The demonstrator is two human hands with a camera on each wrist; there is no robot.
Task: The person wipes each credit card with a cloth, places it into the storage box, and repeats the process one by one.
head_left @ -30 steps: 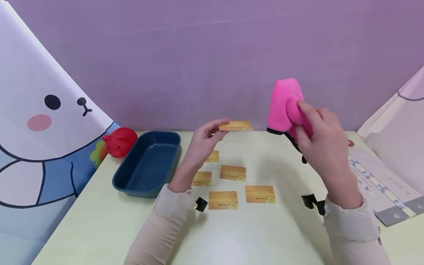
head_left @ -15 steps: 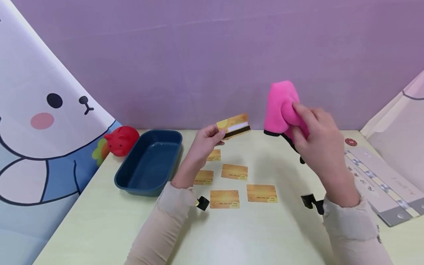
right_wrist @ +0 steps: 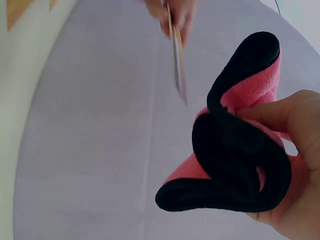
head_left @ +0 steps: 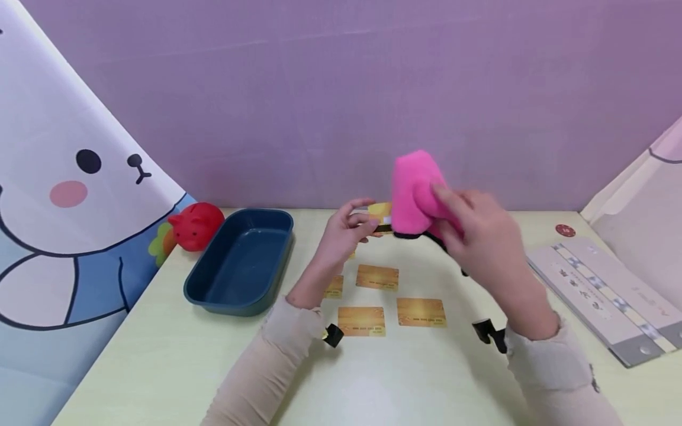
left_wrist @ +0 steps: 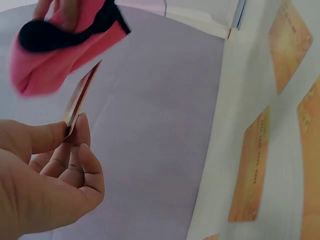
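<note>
In the head view my left hand [head_left: 343, 234] pinches a gold bank card [head_left: 379, 210] between thumb and fingers, above the table. Its back, with a black stripe, faces me. My right hand [head_left: 482, 245] grips a folded pink cloth [head_left: 412, 189] with black edging, which covers the card's right part in this view. The left wrist view shows the card [left_wrist: 80, 100] nearly edge-on, just under the cloth [left_wrist: 50, 65]. Cloth and card are very close; whether they touch I cannot tell. Below lie several more gold cards [head_left: 377, 277], partly hidden by the left hand.
A blue tray [head_left: 192, 290] stands left of the left arm, with a red piggy bank [head_left: 196, 226] beside it. At the right lie a grey and white folder [head_left: 602, 290] and a red poker chip [head_left: 565, 230]. A purple backdrop [head_left: 341, 106] rises behind the table.
The left hand has turned the card from nearly flat to show its striped back, then shifted slightly right and down. The right hand has brought the pink cloth left and down to the card.
</note>
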